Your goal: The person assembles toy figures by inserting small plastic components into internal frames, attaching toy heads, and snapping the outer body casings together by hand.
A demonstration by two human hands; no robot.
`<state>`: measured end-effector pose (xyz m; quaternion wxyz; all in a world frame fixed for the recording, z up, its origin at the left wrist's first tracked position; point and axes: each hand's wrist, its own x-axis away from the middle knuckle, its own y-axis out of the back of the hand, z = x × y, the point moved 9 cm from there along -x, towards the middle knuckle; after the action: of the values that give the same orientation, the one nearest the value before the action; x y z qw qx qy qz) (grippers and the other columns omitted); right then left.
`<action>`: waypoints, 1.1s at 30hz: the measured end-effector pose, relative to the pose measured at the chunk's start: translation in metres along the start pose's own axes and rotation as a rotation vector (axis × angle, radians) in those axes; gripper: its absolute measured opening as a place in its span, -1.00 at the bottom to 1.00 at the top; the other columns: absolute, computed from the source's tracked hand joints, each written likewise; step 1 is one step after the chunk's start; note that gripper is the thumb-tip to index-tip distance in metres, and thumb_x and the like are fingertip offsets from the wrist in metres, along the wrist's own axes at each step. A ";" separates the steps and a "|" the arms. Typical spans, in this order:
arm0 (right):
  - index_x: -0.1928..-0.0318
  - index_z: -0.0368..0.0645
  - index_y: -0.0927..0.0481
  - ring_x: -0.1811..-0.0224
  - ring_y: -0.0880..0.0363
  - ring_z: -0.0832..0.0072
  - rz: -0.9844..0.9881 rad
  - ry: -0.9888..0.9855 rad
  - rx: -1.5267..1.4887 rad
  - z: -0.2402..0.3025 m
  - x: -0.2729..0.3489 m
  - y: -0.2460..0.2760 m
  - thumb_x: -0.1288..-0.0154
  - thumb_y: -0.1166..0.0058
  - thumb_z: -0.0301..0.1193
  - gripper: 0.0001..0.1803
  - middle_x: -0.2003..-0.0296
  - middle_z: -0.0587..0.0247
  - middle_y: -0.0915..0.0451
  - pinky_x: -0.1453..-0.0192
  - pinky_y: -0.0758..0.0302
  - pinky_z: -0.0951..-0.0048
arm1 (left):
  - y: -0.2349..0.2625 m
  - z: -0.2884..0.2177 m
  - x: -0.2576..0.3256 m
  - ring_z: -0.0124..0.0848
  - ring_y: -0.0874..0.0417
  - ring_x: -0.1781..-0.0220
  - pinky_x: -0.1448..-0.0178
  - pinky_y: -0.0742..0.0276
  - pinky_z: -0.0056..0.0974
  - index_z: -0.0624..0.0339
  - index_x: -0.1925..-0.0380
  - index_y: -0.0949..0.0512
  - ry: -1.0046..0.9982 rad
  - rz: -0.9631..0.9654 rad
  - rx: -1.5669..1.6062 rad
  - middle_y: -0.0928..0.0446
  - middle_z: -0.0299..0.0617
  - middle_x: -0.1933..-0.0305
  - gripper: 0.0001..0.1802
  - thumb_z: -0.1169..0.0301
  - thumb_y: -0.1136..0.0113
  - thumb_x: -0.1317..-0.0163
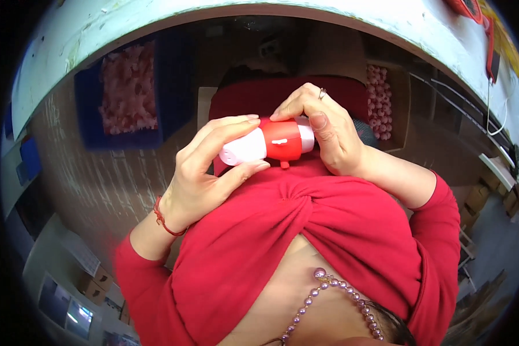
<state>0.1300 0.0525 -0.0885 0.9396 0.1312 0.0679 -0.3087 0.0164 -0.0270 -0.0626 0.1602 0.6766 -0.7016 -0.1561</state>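
At chest: left hand [205,173], right hand [323,130] grip red-white toy [271,142], far end hidden.

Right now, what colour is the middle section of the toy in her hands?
Red, between white ends of the toy, clearest in the head view.

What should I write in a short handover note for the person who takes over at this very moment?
Left hand: holds the white end of the small red and white toy between thumb and fingers.
Right hand: wraps the toy's other end, thumb pressed on it.
Toy: held close to the body, above the lap, under the white table edge.
Nearby: blue bin of pink pieces at the left, box of pink pieces at the right.
Done or left: cannot tell.
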 end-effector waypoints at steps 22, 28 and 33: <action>-0.15 -0.11 -0.20 0.08 -0.42 0.59 0.046 -0.375 -0.370 -0.020 0.022 0.010 -0.21 -0.17 -0.48 -0.45 -0.08 0.24 -0.29 0.02 -0.44 0.55 | -0.010 0.016 -0.040 -0.50 -0.58 0.15 0.09 -0.57 -0.43 0.40 0.11 -0.51 0.294 -0.166 0.629 -0.57 -0.17 0.15 -0.75 0.43 -0.06 -0.33; -0.08 -0.18 -0.23 0.07 -0.43 0.60 -0.180 -0.433 -0.534 -0.022 0.021 0.024 -0.25 -0.16 -0.40 -0.52 0.09 0.21 -0.43 0.02 -0.41 0.57 | -0.008 0.005 -0.066 -0.52 -0.57 0.18 0.10 -0.57 -0.45 0.40 0.12 -0.52 0.278 -0.112 0.643 -0.57 -0.19 0.19 -0.76 0.44 -0.09 -0.31; -0.10 -0.17 -0.21 0.06 -0.41 0.61 -0.184 -0.416 -0.564 -0.022 0.021 0.035 -0.24 -0.17 -0.39 -0.49 0.09 0.26 -0.42 -0.01 -0.40 0.56 | -0.005 -0.007 -0.086 -0.56 -0.54 0.19 0.10 -0.51 -0.47 0.41 0.18 -0.53 0.202 -0.067 0.465 -0.59 -0.22 0.26 -0.77 0.42 -0.07 -0.32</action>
<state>0.1668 0.0744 -0.1062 0.9008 -0.2055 -0.0309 -0.3812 0.0274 0.0585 -0.0594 0.0642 0.7302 -0.6763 0.0725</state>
